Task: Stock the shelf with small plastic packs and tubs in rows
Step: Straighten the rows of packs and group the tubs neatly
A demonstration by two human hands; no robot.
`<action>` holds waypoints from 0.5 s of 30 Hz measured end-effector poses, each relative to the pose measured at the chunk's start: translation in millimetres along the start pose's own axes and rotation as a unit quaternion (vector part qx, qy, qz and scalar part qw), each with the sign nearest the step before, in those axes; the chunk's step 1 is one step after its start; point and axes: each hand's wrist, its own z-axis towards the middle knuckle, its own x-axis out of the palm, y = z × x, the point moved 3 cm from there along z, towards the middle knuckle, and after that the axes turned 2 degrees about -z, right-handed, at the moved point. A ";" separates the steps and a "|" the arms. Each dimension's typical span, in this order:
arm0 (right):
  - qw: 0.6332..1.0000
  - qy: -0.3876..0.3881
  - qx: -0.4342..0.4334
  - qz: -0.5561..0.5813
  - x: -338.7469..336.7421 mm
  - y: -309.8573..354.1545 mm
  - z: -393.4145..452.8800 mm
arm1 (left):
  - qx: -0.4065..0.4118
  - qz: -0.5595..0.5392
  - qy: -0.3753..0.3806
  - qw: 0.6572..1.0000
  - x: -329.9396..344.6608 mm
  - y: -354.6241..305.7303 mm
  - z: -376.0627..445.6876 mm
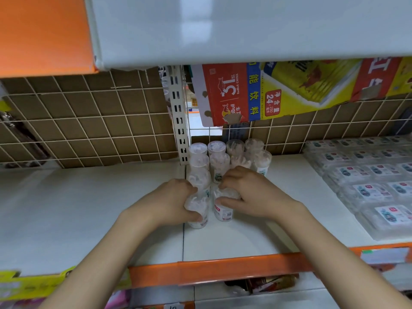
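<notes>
Both hands busy: left hand (176, 200) wrapped round one tub (197, 208), right hand (242, 194) round another tub (223, 205), front of the rows on the shelf (234, 237). Next I'd guess: nudge them flush, let go.

Both bare forearms reach forward, converging at the middle. The left hand (171, 200) has fingers and thumb curled in a grip; the right hand (247, 192), just beside it, curls the same way, knuckles up.
</notes>
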 end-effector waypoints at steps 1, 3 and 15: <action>1.000 -0.002 0.009 0.003 0.8 1.9 -0.2 | 0.000 0.010 0.005 1.000 1.2 0.7 0.2; 0.999 -0.008 0.022 0.024 2.3 7.4 -2.0 | -0.001 0.041 0.008 0.999 2.8 -0.3 -0.1; 0.996 -0.027 0.084 0.027 8.3 16.0 -34.6 | 0.065 -0.009 -0.067 0.996 22.8 -14.4 -15.3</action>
